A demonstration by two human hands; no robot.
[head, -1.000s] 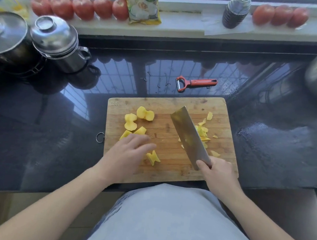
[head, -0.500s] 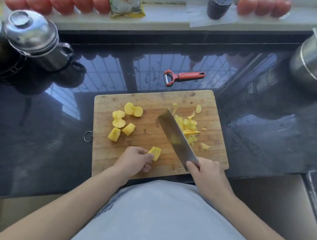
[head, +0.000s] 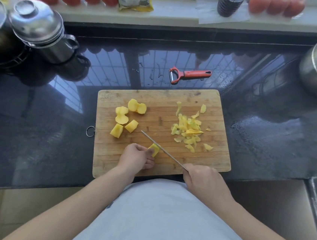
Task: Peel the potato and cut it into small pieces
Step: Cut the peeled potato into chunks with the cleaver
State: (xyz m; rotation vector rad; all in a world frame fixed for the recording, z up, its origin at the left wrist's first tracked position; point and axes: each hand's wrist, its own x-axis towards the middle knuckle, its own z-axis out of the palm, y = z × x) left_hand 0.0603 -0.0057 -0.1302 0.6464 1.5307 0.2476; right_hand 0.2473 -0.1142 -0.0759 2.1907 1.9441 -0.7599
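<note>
Knife (head: pixel 162 149) now edge-down against left-hand-pinched (head: pixel 136 157) potato piece (head: pixel 154 150)

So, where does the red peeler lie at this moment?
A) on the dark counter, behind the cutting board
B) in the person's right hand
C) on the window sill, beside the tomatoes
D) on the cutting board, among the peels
A: the red peeler lies on the dark counter just beyond the far edge of the cutting board, apart from it, and no hand touches it.
</note>
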